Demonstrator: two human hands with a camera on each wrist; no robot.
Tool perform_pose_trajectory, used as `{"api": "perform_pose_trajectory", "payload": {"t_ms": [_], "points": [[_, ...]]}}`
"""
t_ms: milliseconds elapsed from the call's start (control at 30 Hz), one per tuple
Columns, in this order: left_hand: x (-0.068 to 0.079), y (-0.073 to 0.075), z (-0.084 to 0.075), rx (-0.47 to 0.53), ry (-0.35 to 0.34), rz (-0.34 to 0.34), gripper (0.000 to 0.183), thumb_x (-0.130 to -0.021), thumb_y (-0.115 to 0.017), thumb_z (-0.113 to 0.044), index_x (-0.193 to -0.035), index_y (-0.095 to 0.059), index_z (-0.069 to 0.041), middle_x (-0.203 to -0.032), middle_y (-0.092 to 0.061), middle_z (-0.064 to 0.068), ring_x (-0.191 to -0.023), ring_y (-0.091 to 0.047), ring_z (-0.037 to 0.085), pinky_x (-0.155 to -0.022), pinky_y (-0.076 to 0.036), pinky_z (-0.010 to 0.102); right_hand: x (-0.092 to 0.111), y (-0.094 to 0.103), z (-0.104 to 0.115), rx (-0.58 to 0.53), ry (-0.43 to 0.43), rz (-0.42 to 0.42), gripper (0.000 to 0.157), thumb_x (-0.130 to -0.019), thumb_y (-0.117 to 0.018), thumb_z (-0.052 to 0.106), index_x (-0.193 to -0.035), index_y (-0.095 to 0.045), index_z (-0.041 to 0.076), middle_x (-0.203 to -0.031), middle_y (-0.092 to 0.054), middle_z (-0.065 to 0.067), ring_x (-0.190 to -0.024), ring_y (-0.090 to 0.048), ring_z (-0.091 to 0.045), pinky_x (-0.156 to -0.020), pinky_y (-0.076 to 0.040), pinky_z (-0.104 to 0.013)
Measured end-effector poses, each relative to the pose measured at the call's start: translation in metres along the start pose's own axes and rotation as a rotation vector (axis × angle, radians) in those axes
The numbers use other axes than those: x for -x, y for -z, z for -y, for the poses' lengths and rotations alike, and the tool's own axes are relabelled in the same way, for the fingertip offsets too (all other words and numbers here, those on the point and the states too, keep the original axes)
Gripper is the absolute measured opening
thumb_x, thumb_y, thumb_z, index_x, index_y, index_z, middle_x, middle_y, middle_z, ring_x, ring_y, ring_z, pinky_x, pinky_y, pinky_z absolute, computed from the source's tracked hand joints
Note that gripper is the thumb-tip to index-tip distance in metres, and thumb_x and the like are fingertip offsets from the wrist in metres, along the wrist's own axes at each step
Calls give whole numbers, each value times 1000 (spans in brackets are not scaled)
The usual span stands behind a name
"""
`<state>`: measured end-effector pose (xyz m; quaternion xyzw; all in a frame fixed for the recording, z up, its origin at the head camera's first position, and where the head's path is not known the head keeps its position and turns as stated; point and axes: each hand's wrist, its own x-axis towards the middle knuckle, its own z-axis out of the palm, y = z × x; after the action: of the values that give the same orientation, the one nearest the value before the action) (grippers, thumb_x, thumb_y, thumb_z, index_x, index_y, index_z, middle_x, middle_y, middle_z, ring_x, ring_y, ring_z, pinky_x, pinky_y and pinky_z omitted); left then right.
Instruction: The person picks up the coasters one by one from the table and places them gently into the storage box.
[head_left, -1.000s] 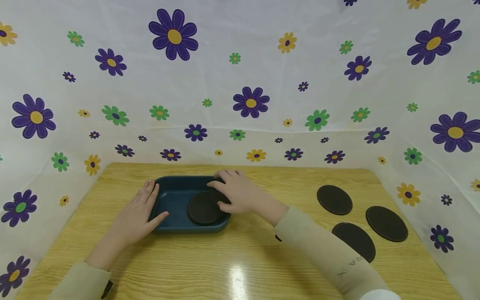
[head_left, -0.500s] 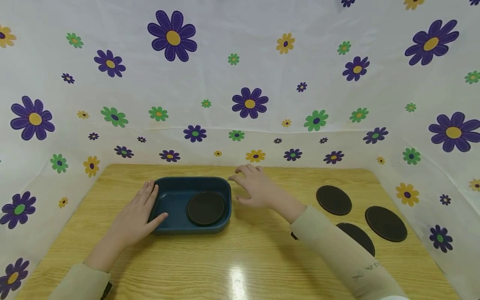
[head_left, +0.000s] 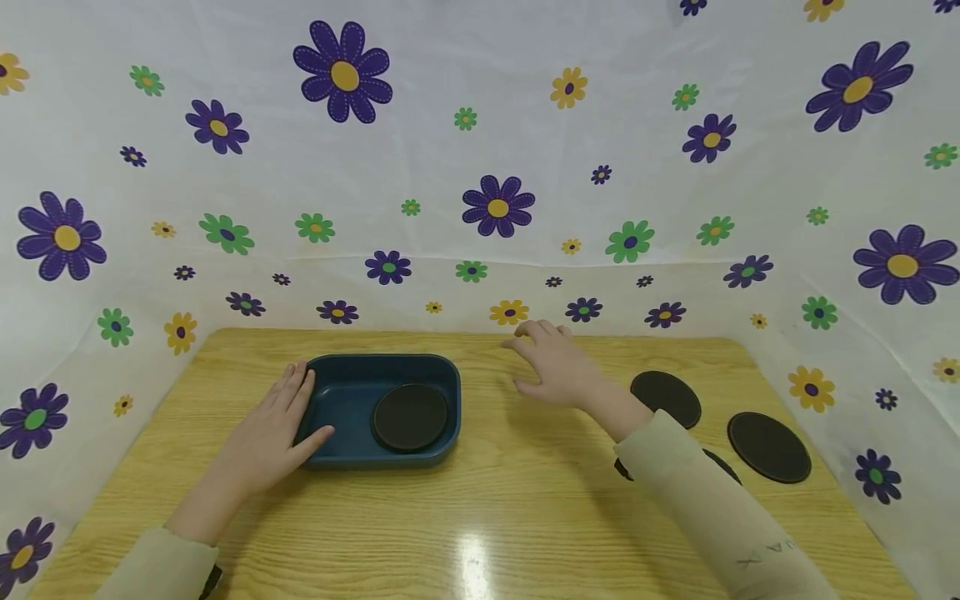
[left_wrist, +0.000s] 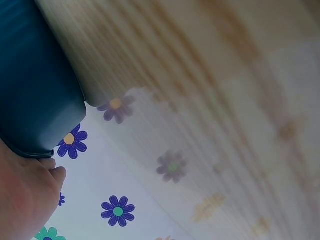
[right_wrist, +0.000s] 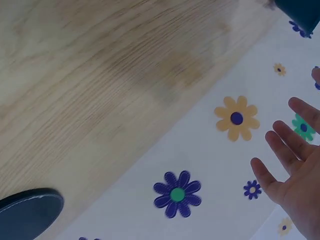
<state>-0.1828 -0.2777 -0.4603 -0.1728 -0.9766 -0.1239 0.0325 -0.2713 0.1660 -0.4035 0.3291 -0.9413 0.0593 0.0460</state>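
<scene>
My left hand (head_left: 262, 442) rests against the left side of a dark blue rectangular dish (head_left: 397, 460), fingers straight along the wall and thumb reaching over the near left corner. In the left wrist view, the fingertips touch the rim of the dish (left_wrist: 40, 85). A round black coaster (head_left: 410, 417) lies flat in the right half of the dish. To the right of the dish, my right hand (head_left: 562, 371) hovers above the table, holding nothing. Its fingers are spread and relaxed in the right wrist view. The nearest thing to it is a black coaster (head_left: 671, 398) on the table.
Another black coaster (head_left: 770, 447) lies near the right edge of the wooden table (head_left: 465, 517). A third coaster (head_left: 723, 467) is mostly hidden behind the right sleeve (head_left: 697, 483). A white cloth (head_left: 435, 167) with printed flowers surrounds the table at the back and sides.
My right hand has let go of the coaster inside the dish, lifted out and moved right toward the loose coasters. The left hand stays at the dish.
</scene>
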Motion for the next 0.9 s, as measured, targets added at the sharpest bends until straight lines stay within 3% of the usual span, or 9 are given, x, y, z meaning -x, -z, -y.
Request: {"api": "perform_pose_trajectory", "payload": {"t_ms": [600,900], "points": [[1,1,-2,4,6,-4,95,-104,-59,-55,-167,-20,6,-176,-16,27,-165,-14,44,-132,-25,62,58,10,-63,-9,-139,-4,52,-96,-71,24,-141,-63,0,-137,-60,-25,-129,-56,-44,-110,-49,-63],[1,0,-1,5,9,-1,95,-105,-58,-56,-166,-21,6,-176,-14,26,-165,-13,44,-133,-22,60,93,6,-95,55,-177,-33,49,-95,-74,25,-136,-67,-1,-128,-64,-26,-117,-62,-45,-102,-52,-64]]}}
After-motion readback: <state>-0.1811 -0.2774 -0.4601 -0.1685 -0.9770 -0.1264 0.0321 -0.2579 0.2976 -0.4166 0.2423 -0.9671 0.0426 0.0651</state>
